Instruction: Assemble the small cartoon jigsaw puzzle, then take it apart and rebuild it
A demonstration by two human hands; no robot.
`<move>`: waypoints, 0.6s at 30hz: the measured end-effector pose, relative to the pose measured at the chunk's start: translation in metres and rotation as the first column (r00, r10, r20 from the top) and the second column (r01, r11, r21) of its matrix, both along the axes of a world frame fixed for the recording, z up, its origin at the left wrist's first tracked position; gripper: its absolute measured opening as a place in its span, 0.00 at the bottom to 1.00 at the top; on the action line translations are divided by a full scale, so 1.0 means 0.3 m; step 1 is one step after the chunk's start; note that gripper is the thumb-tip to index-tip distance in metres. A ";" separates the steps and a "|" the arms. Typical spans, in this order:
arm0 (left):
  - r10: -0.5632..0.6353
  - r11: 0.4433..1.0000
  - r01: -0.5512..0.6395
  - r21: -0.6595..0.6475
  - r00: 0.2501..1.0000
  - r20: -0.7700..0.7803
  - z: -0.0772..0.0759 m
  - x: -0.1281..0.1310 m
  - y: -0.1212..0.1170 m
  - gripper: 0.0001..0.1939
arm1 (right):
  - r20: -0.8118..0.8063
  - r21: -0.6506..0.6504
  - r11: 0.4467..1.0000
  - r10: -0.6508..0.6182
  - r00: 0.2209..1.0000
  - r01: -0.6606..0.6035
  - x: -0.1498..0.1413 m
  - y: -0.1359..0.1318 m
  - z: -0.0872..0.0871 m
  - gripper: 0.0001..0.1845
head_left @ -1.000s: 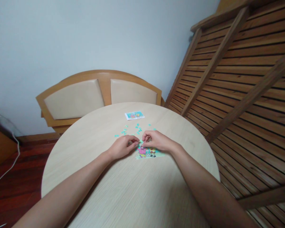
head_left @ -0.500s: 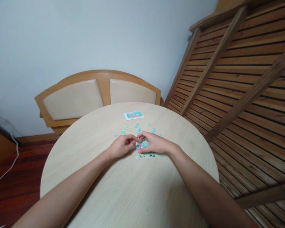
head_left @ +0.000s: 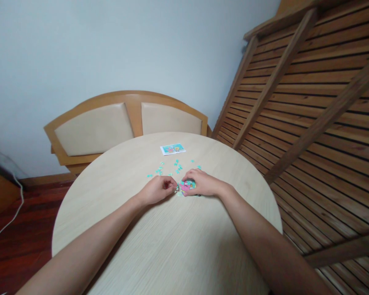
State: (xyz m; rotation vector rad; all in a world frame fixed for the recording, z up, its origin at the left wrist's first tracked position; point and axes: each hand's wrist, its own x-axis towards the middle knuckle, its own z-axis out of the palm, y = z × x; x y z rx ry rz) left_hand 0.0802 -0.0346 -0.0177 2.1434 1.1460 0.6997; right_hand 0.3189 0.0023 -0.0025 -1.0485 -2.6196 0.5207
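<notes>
Both my hands rest near the middle of a round pale wooden table (head_left: pixel 160 246). My left hand (head_left: pixel 156 189) is curled, its fingertips pinched at the left edge of a small, partly assembled cartoon jigsaw (head_left: pixel 187 187). My right hand (head_left: pixel 203 183) lies over the jigsaw's right part with fingers bent, gripping it so its pink and teal picture tilts up. Several loose teal puzzle pieces (head_left: pixel 169 168) are scattered just beyond my hands. What my left fingertips hold is too small to name.
A small picture card (head_left: pixel 172 148) lies near the table's far edge. Behind the table stands a wooden bench with two cream cushioned backs (head_left: pixel 126 123). A slatted wooden frame (head_left: pixel 310 106) leans along the right side. Dark red floor and a white cable (head_left: pixel 6 221) are at left.
My right hand slid left and closed on the assembled jigsaw, which now sits tilted up and further back. My left hand stayed pinched at its left edge.
</notes>
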 end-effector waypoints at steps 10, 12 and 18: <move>0.058 0.998 -0.058 0.006 0.997 -0.056 -0.011 0.008 0.000 0.10 | -0.017 0.012 1.000 -0.004 1.000 0.004 0.009 0.015 -0.015 0.28; 0.091 0.996 -0.090 0.029 0.994 -0.057 -0.018 0.012 -0.002 0.10 | -0.016 0.015 1.000 0.001 1.000 -0.001 0.009 0.015 -0.016 0.28; 0.142 0.988 -0.135 0.068 0.983 -0.112 -0.020 0.033 -0.019 0.11 | -0.018 0.008 1.000 -0.001 1.000 0.002 0.010 0.014 -0.016 0.29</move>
